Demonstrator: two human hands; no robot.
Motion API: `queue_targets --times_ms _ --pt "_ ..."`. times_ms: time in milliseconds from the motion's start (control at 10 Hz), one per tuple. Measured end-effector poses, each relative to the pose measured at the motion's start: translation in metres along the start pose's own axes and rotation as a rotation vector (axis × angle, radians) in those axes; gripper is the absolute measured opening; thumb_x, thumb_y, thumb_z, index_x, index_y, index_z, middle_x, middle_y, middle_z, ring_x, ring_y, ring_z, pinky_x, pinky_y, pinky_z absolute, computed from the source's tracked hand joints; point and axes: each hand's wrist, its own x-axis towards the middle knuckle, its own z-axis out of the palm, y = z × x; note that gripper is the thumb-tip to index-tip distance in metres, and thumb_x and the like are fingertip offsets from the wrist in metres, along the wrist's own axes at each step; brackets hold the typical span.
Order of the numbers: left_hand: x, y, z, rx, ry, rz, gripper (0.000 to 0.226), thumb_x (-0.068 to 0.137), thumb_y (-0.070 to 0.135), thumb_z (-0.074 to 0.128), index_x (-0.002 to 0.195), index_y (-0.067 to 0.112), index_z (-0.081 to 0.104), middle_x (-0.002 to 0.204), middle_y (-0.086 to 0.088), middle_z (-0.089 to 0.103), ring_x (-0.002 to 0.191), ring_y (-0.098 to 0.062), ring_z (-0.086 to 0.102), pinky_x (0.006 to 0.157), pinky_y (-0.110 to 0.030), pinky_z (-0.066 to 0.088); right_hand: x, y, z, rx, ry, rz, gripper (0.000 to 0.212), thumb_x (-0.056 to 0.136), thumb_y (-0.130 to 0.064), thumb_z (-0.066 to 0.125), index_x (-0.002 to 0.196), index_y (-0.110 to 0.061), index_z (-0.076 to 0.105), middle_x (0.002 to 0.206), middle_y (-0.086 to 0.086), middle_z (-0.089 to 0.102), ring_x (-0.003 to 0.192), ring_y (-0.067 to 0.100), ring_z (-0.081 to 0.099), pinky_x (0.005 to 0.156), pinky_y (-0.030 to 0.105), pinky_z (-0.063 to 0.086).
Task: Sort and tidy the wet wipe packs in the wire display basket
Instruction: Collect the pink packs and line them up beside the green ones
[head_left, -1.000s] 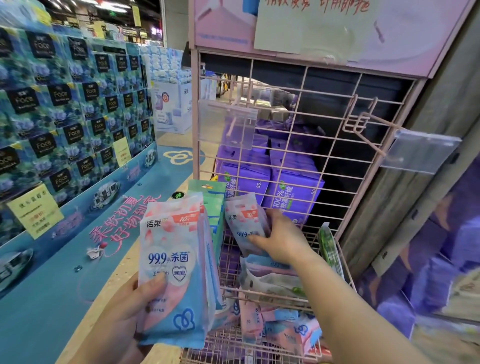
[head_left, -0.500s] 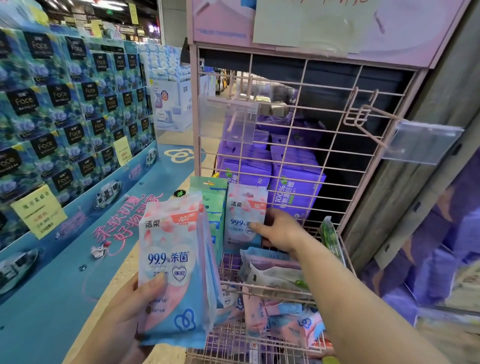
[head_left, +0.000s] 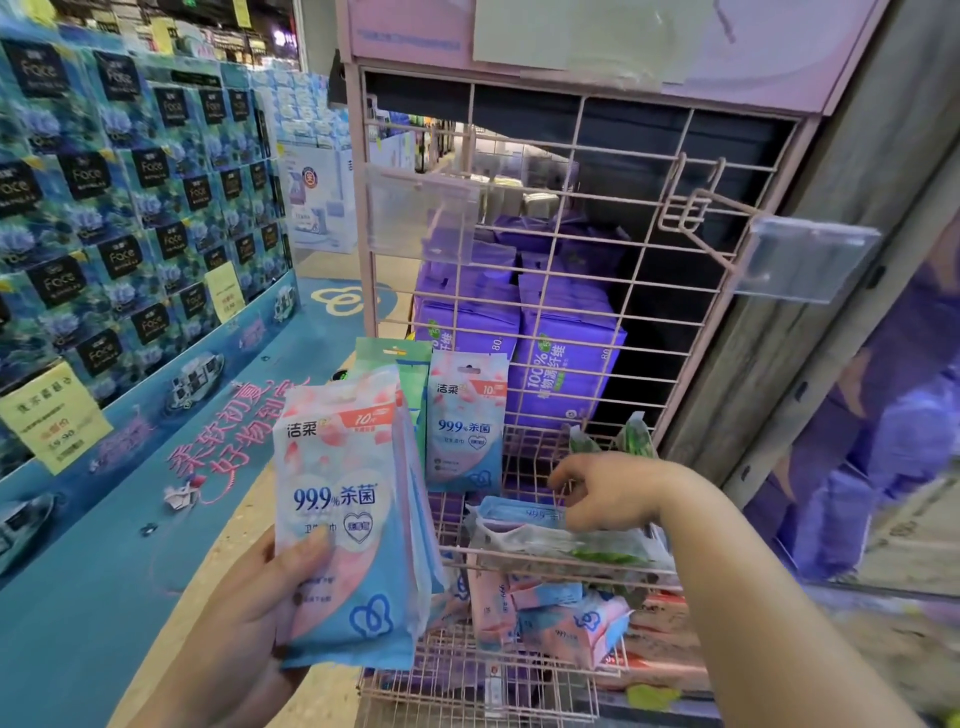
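Above the wire basket (head_left: 545, 564), the right hand (head_left: 605, 491) hovers loose-fingered while the left hand (head_left: 244, 618) grips a wipe stack (head_left: 348, 519).

Blue shop floor (head_left: 104, 597), stacked tissue display (head_left: 130, 208)

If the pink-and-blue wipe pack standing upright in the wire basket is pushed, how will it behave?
The upright pink-and-blue wipe pack looks thin and soft, so it probably bends and tips easily. Its glossy film is likely slippery.
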Motion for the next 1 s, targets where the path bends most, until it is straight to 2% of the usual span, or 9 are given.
queue_targets --times_ms 100,200,300,400,600,700,800,900,1000 --pt "-0.011 0.004 0.02 -0.107 -0.041 0.004 0.102 0.015 0.035 0.098 0.107 0.002 0.069 0.106 -0.023 0.071 0.089 -0.039 0.071 0.064 -0.049 0.059 -0.003 -0.001 -0.002 -0.02 -0.053 -0.014 0.054 0.084 -0.036 0.054 0.137 -0.03 0.043 0.139 -0.003 0.049 0.117 0.019 0.051 0.1 0.034 0.044" --pt "-0.012 0.003 0.019 -0.182 -0.092 0.003 0.105 0.016 0.029 0.098 0.111 0.0 0.066 0.109 -0.024 0.07 0.088 -0.039 0.071 0.059 -0.043 0.059 -0.003 -0.01 -0.002 -0.016 -0.146 -0.004 0.056 0.087 -0.036 0.049 0.141 -0.027 0.039 0.145 -0.001 0.041 0.127 0.022 0.043 0.104 0.036 0.039" --pt "-0.016 0.005 0.02 -0.19 -0.068 0.004 0.094 0.02 0.028 0.098 0.105 0.001 0.07 0.112 -0.025 0.069 0.092 -0.04 0.07 0.062 -0.044 0.059 -0.004 -0.013 -0.001 -0.078 -0.145 -0.032 0.055 0.083 -0.037 0.053 0.136 -0.024 0.044 0.13 0.0 0.051 0.115 0.02 0.051 0.096 0.035 0.045" --pt "-0.018 0.007 0.019 -0.198 -0.054 0.018 0.087 0.018 0.028 0.098 0.099 0.005 0.074 0.111 -0.023 0.07 0.091 -0.038 0.071 0.061 -0.043 0.059 -0.005 -0.01 -0.005 -0.036 0.059 -0.156 0.044 0.08 -0.031 0.065 0.122 -0.026 0.054 0.091 -0.014 0.055 0.076 0.004 0.053 0.066 0.019 0.044" --pt "-0.016 0.007 0.025 -0.165 -0.014 0.053 0.057 0.03 0.02 0.092 0.083 0.005 0.078 0.095 -0.022 0.074 0.074 -0.031 0.074 0.052 -0.035 0.058 -0.008 -0.002 -0.019 0.413 0.406 -0.229 0.04 0.085 -0.028 0.064 0.123 -0.038 0.055 0.104 -0.003 0.066 0.09 0.017 0.065 0.084 0.034 0.053" --pt "-0.015 0.007 0.028 -0.167 -0.03 0.03 0.059 0.03 0.019 0.092 0.085 0.003 0.077 0.096 -0.023 0.074 0.075 -0.034 0.074 0.053 -0.037 0.058 -0.016 -0.005 -0.025 0.766 0.426 -0.251 0.025 0.088 -0.008 0.052 0.101 -0.023 0.067 0.081 0.009 0.066 0.061 0.025 0.058 0.055 0.033 0.048" --pt "-0.015 0.006 0.031 -0.145 -0.018 0.042 0.055 0.031 0.017 0.091 0.083 0.003 0.077 0.092 -0.02 0.075 0.073 -0.031 0.074 0.052 -0.034 0.058 -0.028 -0.006 -0.031 1.205 0.199 -0.31 0.02 0.088 -0.009 0.049 0.094 -0.009 0.068 0.08 0.011 0.071 0.064 0.024 0.068 0.056 0.03 0.055" --pt "-0.018 0.009 0.039 -0.165 -0.008 0.068 0.023 0.062 0.014 0.065 0.077 0.002 0.077 0.082 -0.017 0.075 0.061 -0.024 0.073 0.044 -0.026 0.055 -0.018 -0.007 -0.022 1.249 0.07 -0.358 0.028 0.084 -0.016 0.061 0.11 -0.009 0.066 0.105 0.002 0.074 0.097 0.017 0.07 0.084 0.031 0.057" --pt "-0.021 0.007 0.041 -0.133 0.007 0.08 0.032 0.07 0.011 0.053 0.095 -0.007 0.063 0.066 -0.015 0.072 0.048 -0.019 0.068 0.04 -0.02 0.051 0.018 -0.01 -0.002 0.934 0.459 -0.085 0.011 0.087 -0.024 0.065 0.085 -0.014 0.07 0.075 0.001 0.075 0.067 0.015 0.071 0.061 0.033 0.055"
